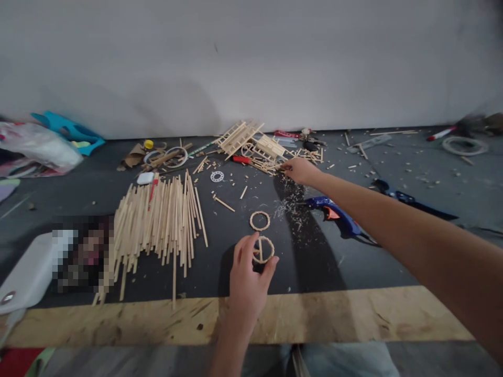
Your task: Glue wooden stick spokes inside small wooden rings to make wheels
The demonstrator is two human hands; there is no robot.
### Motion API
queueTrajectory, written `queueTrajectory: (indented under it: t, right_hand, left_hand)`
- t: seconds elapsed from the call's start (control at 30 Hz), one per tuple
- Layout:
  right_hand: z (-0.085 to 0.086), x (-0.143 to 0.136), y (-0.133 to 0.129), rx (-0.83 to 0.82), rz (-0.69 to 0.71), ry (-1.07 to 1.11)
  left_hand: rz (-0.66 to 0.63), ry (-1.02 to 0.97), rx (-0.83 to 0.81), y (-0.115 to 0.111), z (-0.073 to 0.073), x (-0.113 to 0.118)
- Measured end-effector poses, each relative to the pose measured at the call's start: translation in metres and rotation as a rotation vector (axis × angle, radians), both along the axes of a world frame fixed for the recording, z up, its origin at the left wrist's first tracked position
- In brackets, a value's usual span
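Note:
Between the thumb and fingers of my left hand (251,269) is a small wooden ring (272,246) with a crossbar, held near the table's front edge. Just beyond it a second wooden ring (260,221), without a bar, lies flat on the dark table. My right hand (301,170) reaches far forward to a pile of short wooden stick pieces (267,166). Its fingertips are closed together at the pile; what they pinch, if anything, is too small to make out. Behind that pile lie ladder-like stick assemblies (240,137).
Many long wooden sticks (165,220) lie left of my left hand. A blue glue gun (340,217) rests under my right forearm, near glue strings (294,207). A white perforated disc (217,176), a white power bank-like object (29,269) and a blue tape dispenser-like piece (70,128) are also about.

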State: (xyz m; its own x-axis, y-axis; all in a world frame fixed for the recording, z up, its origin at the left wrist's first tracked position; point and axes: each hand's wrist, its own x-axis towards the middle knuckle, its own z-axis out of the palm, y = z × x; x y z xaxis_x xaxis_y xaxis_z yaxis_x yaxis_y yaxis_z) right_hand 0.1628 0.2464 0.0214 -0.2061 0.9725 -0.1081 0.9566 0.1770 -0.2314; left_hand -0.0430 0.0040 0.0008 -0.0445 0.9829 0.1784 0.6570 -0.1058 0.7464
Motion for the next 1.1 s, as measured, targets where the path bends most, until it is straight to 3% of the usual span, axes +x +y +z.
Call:
queueTrajectory:
  t: [0.4, 0.77, 0.97, 1.1]
  right_hand:
    - [0.007, 0.003, -0.006, 0.015, -0.063, 0.016]
    - [0.015, 0.033, 0.003, 0.203, -0.180, 0.221]
    - [0.010, 0.031, -0.008, -0.024, -0.020, 0.091]
    - [0.005, 0.020, -0.016, -0.088, 0.016, 0.031]
  left_hand:
    - [0.000, -0.022, 0.020, -0.001, 0.000, 0.000]
    - [0.007, -0.032, -0.019, -0.002, 0.004, 0.002]
    - [0.004, -0.015, -0.026, -0.001, 0.006, 0.002]
    - [0.008, -0.019, -0.018, -0.001, 0.005, 0.003]
